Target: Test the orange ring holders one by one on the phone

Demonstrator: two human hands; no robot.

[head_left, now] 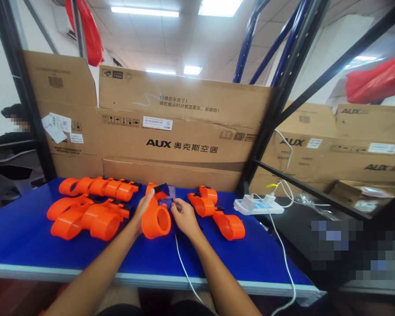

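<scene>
Head view: both forearms reach forward over the blue table (pixel 23 232), hands close together. Left hand (pixel 144 210) grips one orange ring piece (pixel 146 223) by its side, ring opening toward the camera, held over mid-table. Right hand (pixel 183 215) curled, thumb and forefinger together at the dark part (pixel 165 201) behind the ring; can't tell what they pinch. One more orange piece (pixel 149 188) just beyond, partly hidden. Left: back row of five orange rings (pixel 98 186), front cluster (pixel 103 223) overlapping, about four. Right: three orange rings (pixel 231 225). One power strip (pixel 258 206), two plugs. Cardboard (pixel 184 123) stands behind.
</scene>
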